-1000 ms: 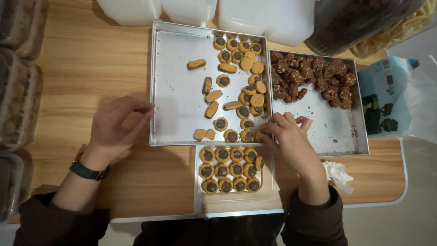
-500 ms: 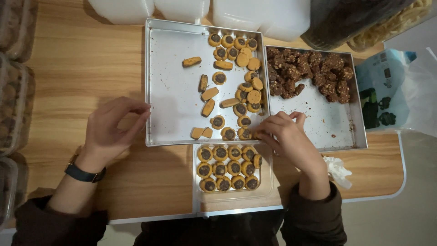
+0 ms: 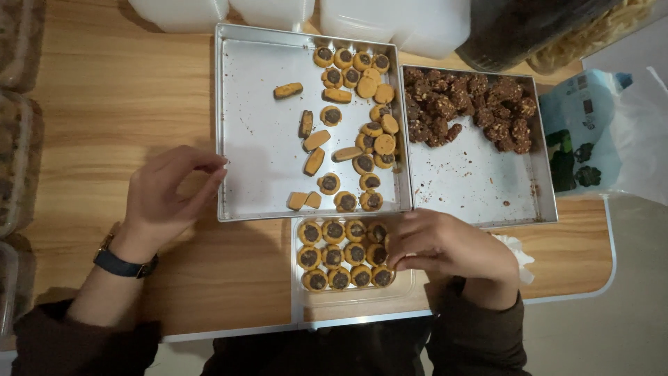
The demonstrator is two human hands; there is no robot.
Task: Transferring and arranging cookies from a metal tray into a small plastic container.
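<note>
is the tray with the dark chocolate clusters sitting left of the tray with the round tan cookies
No, the tray of dark clusters sits to the right of the tray of tan cookies, the two side by side and touching.

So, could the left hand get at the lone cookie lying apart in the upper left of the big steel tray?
Probably yes. The left hand rests at the tray's left rim, and the lone cookie lies on bare metal with nothing between them.

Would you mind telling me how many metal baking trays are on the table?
2. The left tray holds round tan cookies; the right tray, touching it, holds dark brown clusters. The clear box below, at the right hand, is plastic. None seems hidden.
</note>
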